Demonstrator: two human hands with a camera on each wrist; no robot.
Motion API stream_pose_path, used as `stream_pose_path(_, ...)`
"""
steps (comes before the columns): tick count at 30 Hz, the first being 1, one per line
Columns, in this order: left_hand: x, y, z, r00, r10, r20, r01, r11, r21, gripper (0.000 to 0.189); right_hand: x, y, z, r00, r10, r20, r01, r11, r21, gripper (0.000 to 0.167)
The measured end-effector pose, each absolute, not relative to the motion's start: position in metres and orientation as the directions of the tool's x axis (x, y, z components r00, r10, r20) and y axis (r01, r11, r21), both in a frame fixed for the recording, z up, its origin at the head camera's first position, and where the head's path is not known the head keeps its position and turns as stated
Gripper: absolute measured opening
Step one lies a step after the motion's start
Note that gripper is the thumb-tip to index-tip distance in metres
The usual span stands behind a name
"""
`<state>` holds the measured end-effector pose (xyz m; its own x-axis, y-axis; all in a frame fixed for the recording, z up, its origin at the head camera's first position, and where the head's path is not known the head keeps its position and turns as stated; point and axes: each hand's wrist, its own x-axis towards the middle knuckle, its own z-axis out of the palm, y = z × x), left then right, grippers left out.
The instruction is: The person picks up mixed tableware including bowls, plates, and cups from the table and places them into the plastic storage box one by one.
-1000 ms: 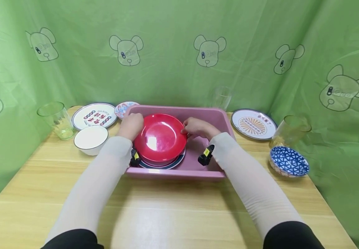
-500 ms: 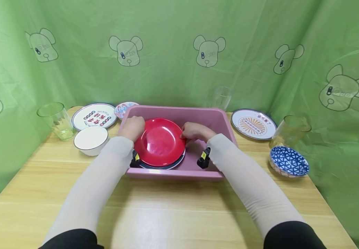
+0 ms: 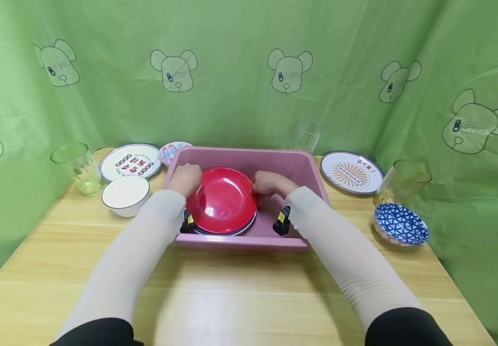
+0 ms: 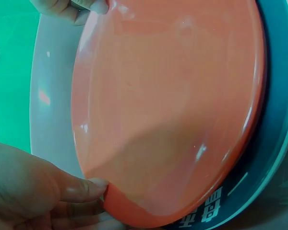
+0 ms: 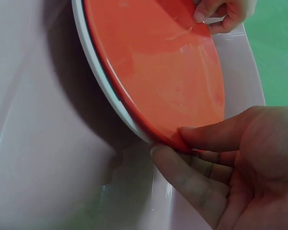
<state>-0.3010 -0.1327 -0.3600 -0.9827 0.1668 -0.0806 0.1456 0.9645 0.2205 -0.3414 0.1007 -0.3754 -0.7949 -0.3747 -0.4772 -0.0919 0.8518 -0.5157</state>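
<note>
A round red plate (image 3: 223, 199) lies over a dark-blue plate with a white rim (image 3: 244, 228) inside the pink basin (image 3: 240, 243). My left hand (image 3: 185, 179) pinches the red plate's left edge; in the left wrist view its thumb (image 4: 86, 188) rests on the rim with the fingers beneath. On the opposite edge, my right hand (image 3: 272, 184) pinches the same plate, thumb on top and fingers under the rim in the right wrist view. White characters (image 4: 211, 206) show on the dark plate below.
Left of the basin are a green-tinted glass (image 3: 78, 168), a white bowl (image 3: 126, 195), a plate with red characters (image 3: 132, 163) and a small patterned dish (image 3: 173, 151). Behind it stands a clear glass (image 3: 306, 135). A plate (image 3: 352, 173), yellowish glass (image 3: 404, 180) and blue-patterned bowl (image 3: 401, 224) are right.
Both hands have lowered the red plate into the basin, toward the dark plate, covering more of it. The motion is very slight over the last half second.
</note>
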Motion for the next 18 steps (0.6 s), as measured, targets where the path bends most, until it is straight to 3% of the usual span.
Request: stream_pose_path(18, -0.3006, -0.1311, -0.3609, -0.973, 0.149, -0.175, 0.105, 0.965, 0.239, 0.023, -0.3420, 0.0968, -0.3841, -0.801, -0.366, -0.473, -0.141, 0.884, -0.446, 0.012)
